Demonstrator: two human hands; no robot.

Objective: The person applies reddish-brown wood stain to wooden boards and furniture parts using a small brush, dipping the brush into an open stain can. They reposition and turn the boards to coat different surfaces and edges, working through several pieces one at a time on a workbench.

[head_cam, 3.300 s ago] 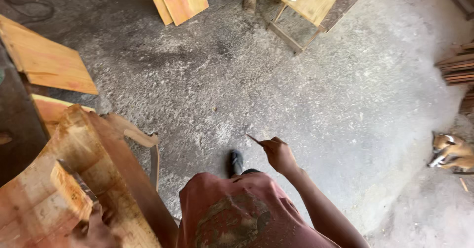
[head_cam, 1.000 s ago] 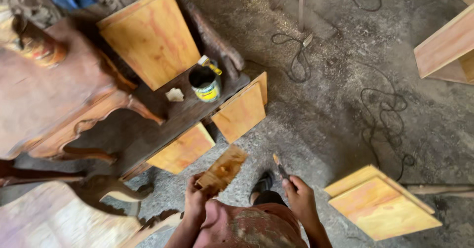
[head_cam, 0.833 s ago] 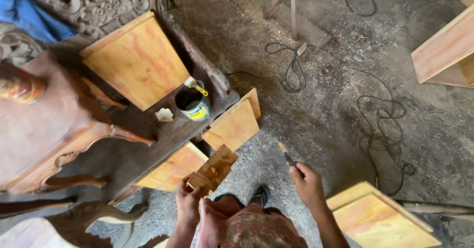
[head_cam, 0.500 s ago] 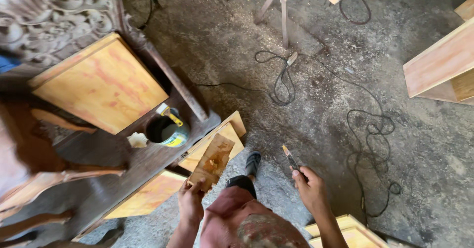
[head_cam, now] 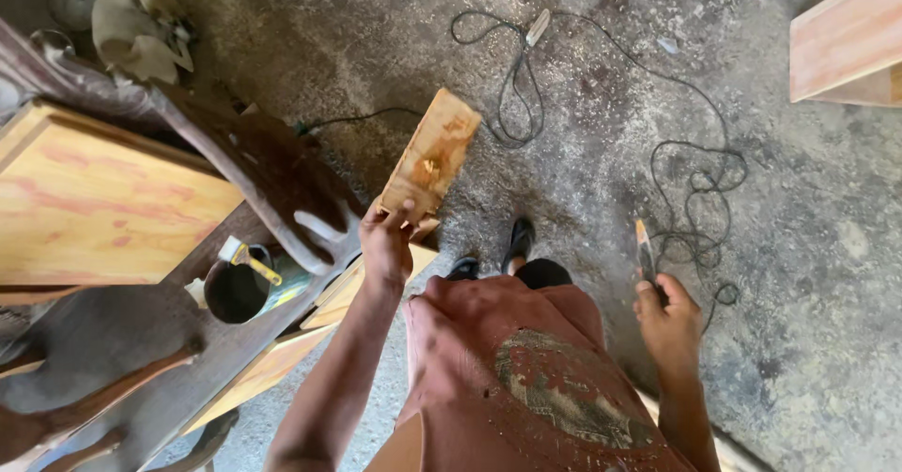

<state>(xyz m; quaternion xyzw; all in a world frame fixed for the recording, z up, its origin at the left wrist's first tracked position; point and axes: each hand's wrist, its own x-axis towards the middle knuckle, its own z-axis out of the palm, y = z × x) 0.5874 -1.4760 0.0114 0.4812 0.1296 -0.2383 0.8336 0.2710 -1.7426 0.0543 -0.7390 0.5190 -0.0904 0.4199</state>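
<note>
A person stands on a sawdust-strewn concrete floor (head_cam: 799, 275). Their left hand (head_cam: 387, 245) pinches the lower edge of a small wooden board (head_cam: 430, 157), held out in front. Their right hand (head_cam: 669, 322), down at their side, is closed around a thin brush (head_cam: 645, 251). An open paint tin (head_cam: 235, 289) sits on the dark worktop (head_cam: 122, 340) to their left.

Tool's (head_cam: 645, 252) blade perhaps a chisel, blurred

dark can (head_cam: 235, 289), yellow-green label.
</note>
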